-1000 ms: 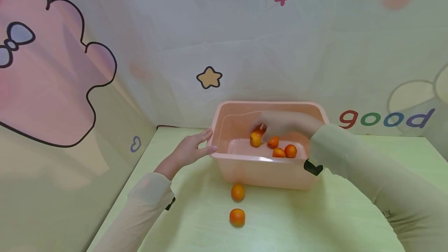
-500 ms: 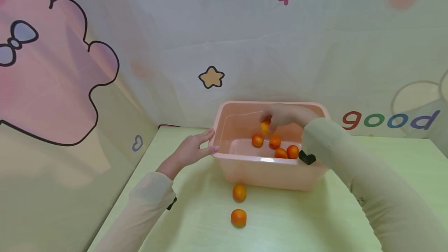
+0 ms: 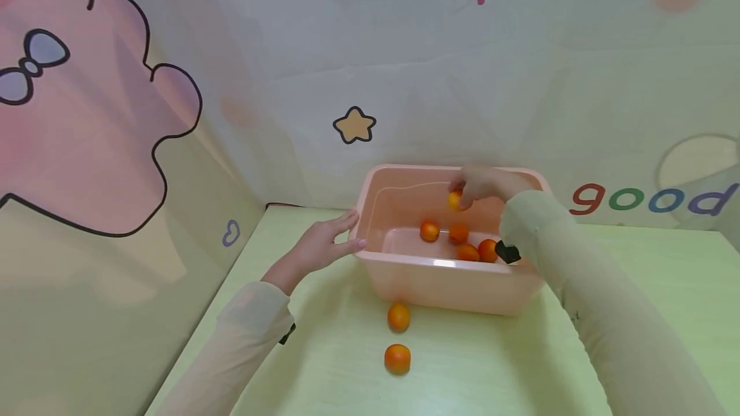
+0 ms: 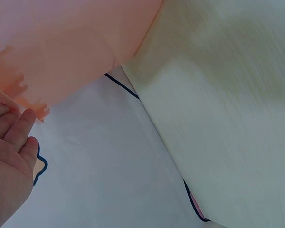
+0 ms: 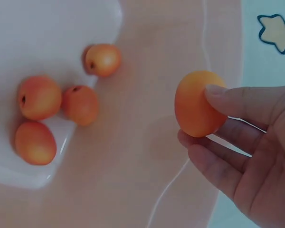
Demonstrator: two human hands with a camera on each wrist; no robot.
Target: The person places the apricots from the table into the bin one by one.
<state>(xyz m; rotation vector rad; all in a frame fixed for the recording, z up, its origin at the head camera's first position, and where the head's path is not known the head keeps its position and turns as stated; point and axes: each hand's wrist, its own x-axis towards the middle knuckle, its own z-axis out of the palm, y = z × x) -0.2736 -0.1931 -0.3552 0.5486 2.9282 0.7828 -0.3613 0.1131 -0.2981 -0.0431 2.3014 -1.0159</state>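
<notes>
A pink plastic bin (image 3: 451, 284) stands on the table. At its left end my left hand (image 3: 315, 246) holds the rim, the thumb over the edge and the fingers against the outside, as the left wrist view (image 4: 12, 142) also shows. Inside the bin, toward the back wall, my right hand (image 3: 485, 183) pinches an orange-yellow apricot (image 5: 199, 104) between thumb and fingers, raised above the bottom. Several more apricots, including one (image 3: 429, 230) to the left and another (image 5: 39, 97) in a cluster, lie on the bin's floor.
Two apricots lie on the pale green table (image 3: 324, 364) in front of the bin, one (image 3: 398, 317) close to its base and one (image 3: 397, 359) nearer to me. A printed cloth wall (image 3: 260, 121) rises right behind the bin and along the left.
My right hand has lifted the apricot off the bin's floor and moved it right and toward the back wall. The left hand stays at the rim; the view has shifted slightly.
</notes>
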